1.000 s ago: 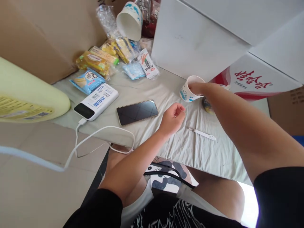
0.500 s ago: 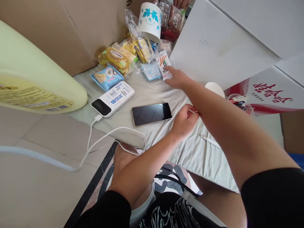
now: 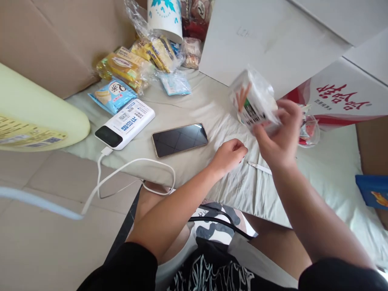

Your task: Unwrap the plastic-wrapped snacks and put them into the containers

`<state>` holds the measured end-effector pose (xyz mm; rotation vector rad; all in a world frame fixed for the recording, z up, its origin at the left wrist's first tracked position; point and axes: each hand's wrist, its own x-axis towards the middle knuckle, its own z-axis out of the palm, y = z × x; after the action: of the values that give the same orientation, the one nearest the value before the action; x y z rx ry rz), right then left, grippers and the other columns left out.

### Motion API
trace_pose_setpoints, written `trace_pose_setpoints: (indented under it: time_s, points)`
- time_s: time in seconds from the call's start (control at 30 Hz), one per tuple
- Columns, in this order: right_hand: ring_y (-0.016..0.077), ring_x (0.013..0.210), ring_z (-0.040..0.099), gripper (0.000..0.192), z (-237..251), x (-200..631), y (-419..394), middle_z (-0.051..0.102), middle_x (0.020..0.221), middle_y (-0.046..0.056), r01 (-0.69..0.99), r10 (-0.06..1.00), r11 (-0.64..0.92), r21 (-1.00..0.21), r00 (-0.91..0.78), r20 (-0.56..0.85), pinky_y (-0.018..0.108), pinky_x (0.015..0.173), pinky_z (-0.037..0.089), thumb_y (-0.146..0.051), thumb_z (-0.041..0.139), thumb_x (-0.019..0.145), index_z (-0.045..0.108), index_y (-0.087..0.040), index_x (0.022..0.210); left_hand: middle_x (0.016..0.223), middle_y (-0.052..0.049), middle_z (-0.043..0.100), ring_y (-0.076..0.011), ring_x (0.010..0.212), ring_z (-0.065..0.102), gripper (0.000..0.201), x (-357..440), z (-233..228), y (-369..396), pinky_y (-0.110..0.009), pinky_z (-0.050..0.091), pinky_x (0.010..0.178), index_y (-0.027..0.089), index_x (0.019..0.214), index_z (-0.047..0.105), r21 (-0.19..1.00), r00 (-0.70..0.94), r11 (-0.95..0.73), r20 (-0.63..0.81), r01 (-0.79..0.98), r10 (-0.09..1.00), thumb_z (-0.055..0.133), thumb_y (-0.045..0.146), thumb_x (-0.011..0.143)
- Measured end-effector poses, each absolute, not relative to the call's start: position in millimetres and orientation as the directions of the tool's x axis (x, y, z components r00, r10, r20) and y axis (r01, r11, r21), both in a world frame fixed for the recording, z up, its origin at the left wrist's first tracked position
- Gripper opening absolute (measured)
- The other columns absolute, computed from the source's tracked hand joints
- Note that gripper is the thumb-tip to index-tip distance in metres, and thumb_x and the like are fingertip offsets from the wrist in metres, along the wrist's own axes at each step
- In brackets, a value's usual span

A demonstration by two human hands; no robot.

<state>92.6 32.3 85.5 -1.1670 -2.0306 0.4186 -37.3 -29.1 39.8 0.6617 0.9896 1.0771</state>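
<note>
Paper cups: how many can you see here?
2. One cup with blue leaves stands at the top by the snack bags; another peeks from behind the packet in the right hand. Others may be hidden.

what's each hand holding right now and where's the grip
The right hand holds a snack packet above the cloth, grip at its lower edge. The left hand rests loosely curled on the cloth, holding nothing visible.

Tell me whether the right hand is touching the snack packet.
Touching. The head view shows the right hand with fingers wrapped around the lower edge of the snack packet, lifted clear of the cloth.
</note>
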Motion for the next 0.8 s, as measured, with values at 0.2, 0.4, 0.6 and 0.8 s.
trace_pose_setpoints:
  time_s: [0.2, 0.4, 0.6, 0.8]
  points:
    - [0.0197, 0.091, 0.068, 0.026, 18.3, 167.8, -63.5, 0.068, 0.096, 0.001, 0.606, 0.409, 0.794, -0.046, -0.477, 0.778, 0.036, 0.079, 0.06, -0.014, 0.073, 0.089, 0.063, -0.028, 0.109, 0.094, -0.005, 0.075, -0.0231, 0.1, 0.07, 0.051, -7.1, 35.9, -40.4, -0.037, 0.05, 0.096, 0.019, 0.098, 0.07, 0.637, 0.529, 0.491, -0.149, -0.595, 0.835, 0.093, 0.047, 0.063]
    - [0.0255, 0.114, 0.068, 0.038, -1.8, 173.2, -67.4, 0.065, 0.12, 0.01, 0.565, 0.583, 0.758, -0.325, -0.364, 0.726, 0.045, 0.09, 0.063, -0.024, 0.07, 0.093, 0.056, -0.026, 0.128, 0.091, -0.009, 0.08, -0.0267, 0.092, 0.075, 0.052, 7.6, 26.4, -29.5, -0.038, 0.059, 0.087, 0.014, 0.101, 0.076, 0.587, 0.401, 0.561, -0.393, -0.583, 0.828, 0.087, 0.051, 0.067]
    - [0.025, 0.114, 0.066, 0.011, -0.4, 184.7, -61.7, 0.072, 0.107, 0.006, 0.47, 0.663, 0.731, -0.494, -0.32, 0.676, 0.043, 0.098, 0.054, -0.024, 0.071, 0.096, 0.069, -0.027, 0.106, 0.102, -0.008, 0.082, -0.0287, 0.101, 0.078, 0.041, 5.5, 25.7, -23.8, -0.037, 0.064, 0.083, 0.017, 0.105, 0.076, 0.663, 0.333, 0.562, -0.453, -0.495, 0.827, 0.081, 0.04, 0.071]
    - [0.0187, 0.087, 0.065, 0.012, 0.6, 189.4, -56.6, 0.074, 0.086, 0.001, 0.351, 0.739, 0.674, -0.65, -0.303, 0.603, 0.036, 0.085, 0.054, -0.017, 0.064, 0.1, 0.071, -0.026, 0.101, 0.081, -0.006, 0.079, -0.0258, 0.08, 0.077, 0.038, 15.1, 23.5, -26.9, -0.036, 0.062, 0.07, 0.017, 0.092, 0.075, 0.774, 0.304, 0.532, -0.444, -0.342, 0.843, 0.088, 0.034, 0.062]
